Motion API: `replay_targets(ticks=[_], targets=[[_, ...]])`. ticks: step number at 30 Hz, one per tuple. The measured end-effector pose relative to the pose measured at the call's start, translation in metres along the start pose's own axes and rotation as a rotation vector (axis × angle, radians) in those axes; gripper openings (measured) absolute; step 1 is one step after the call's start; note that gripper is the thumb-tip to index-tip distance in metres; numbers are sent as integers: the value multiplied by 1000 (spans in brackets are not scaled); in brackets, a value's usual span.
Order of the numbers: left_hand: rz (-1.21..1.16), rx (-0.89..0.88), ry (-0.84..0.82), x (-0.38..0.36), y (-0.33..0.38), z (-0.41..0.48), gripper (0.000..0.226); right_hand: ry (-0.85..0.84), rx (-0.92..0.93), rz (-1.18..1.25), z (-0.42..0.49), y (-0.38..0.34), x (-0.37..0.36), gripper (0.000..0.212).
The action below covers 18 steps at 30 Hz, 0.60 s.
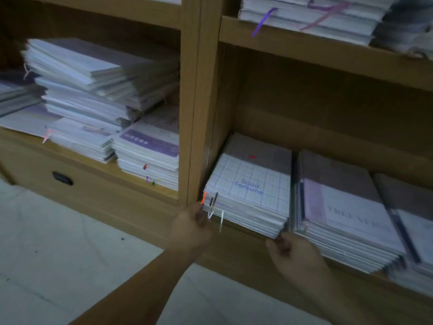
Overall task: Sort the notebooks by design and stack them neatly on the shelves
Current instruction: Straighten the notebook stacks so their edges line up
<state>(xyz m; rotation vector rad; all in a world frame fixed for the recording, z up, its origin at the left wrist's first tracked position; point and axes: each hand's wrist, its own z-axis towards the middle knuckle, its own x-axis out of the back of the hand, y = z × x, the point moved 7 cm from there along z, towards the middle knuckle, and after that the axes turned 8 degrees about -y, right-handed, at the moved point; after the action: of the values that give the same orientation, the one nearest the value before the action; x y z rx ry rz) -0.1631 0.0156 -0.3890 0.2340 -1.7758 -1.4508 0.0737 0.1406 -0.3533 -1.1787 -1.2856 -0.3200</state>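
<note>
A stack of notebooks with a grid cover reading "Good Fortune" [251,184] lies in the lower right shelf bay, against the wooden upright. My left hand [191,226] grips its front left corner, where several ribbon bookmarks hang out. My right hand [295,252] holds the front right corner, fingers curled at the stack's edge. Right beside it lies a stack of pale purple notebooks [346,214] with large lettering on the top cover.
The left bay holds untidy notebook piles [93,85] and a lower pile with a purple label [150,151]. More stacks with purple ribbons [304,15] sit on the shelf above. A drawer with a dark handle [62,178] is below. Pale floor [70,242] lies in front.
</note>
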Motion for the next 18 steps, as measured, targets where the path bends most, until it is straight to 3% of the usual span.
replay_targets(ticks=[3,8,15,18], targets=[[-11,-37,24,-1,2,-2,27,-17,-38,102,-1,7,-5,33],[-113,6,-78,0,8,-9,39,-74,-115,245,-1,8,-18,28],[-49,-9,-130,4,7,-7,33,-179,-151,217,1,10,-15,37],[-71,-85,-66,15,23,-6,36,-86,-97,191,3,-3,6,32]])
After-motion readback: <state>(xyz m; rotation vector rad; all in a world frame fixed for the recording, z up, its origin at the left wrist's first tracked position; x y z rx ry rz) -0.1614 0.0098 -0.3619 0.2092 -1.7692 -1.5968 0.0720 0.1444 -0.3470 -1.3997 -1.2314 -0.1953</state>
